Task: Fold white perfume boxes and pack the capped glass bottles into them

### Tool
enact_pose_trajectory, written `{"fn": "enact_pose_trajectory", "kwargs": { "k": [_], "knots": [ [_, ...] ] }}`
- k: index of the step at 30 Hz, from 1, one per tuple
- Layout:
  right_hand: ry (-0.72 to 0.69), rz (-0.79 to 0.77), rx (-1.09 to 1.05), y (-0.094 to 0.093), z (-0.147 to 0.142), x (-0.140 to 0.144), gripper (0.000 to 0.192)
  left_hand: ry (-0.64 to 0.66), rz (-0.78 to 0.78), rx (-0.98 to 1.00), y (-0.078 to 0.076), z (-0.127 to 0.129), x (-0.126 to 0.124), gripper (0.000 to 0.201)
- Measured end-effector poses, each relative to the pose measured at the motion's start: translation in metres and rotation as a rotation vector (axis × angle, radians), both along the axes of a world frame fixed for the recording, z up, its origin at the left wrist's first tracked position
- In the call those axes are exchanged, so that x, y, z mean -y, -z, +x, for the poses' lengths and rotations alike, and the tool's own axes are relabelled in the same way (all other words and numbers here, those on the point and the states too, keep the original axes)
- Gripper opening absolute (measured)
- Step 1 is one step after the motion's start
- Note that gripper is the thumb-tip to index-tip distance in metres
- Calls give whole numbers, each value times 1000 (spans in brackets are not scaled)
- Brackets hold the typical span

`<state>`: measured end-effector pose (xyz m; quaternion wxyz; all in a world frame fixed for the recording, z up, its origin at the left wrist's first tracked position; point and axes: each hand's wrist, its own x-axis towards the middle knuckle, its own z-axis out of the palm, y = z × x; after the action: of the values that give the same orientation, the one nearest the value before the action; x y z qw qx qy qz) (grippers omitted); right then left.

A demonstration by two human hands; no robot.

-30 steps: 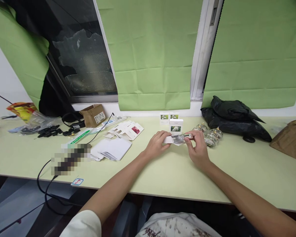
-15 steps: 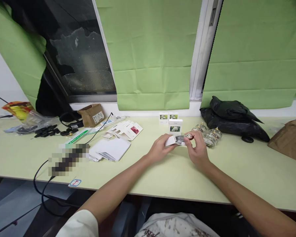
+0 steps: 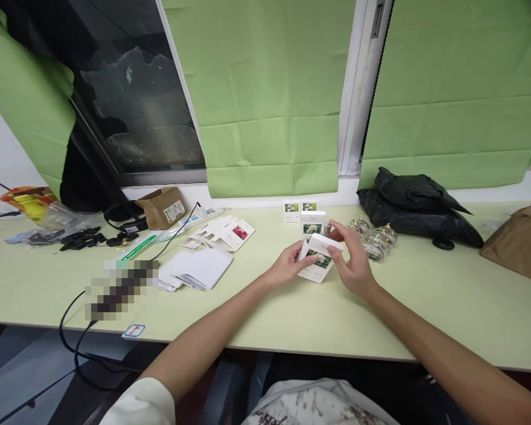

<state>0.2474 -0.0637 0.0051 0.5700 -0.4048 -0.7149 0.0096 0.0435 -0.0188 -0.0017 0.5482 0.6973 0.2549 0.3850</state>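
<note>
My left hand (image 3: pixel 287 264) grips a small white carton (image 3: pixel 316 273) by its left side, thumb across the front. A white-flower picture on the carton faces me, and its top leans forward over the picture. Behind that top shows part of a shiny, glass-like piece (image 3: pixel 326 229), its exact kind mostly hidden. My right hand (image 3: pixel 353 260) has its index finger curled at this piece and its thumb on the carton's upper right corner. Just beyond stands another flower-printed carton (image 3: pixel 313 216). To the right of my right hand lie several clear glass ornaments with gold tops (image 3: pixel 380 241).
Two more flower cartons (image 3: pixel 291 211) stand near the wall. Flattened white cartons (image 3: pixel 199 267) and one with a pink flower (image 3: pixel 240 232) lie to the left. Black plastic bags (image 3: pixel 418 206) and a brown paper bag (image 3: pixel 520 245) sit at right. A cable crosses the table's left side.
The carton has been turned upright so its flower picture faces me. The shiny piece has moved behind the carton's top, and my right thumb has come onto the carton.
</note>
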Motion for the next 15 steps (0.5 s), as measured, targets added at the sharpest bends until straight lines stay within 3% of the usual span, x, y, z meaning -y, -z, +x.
{"fn": "enact_pose_trajectory", "kwargs": {
  "k": [8, 15],
  "knots": [
    [-24, -55, 55, -1, -2, 1, 66, 96, -69, 58, 3, -1, -3, 58],
    [-64, -34, 76, 2, -2, -1, 53, 138, -121, 58, 1, -6, -6, 58]
  ]
}}
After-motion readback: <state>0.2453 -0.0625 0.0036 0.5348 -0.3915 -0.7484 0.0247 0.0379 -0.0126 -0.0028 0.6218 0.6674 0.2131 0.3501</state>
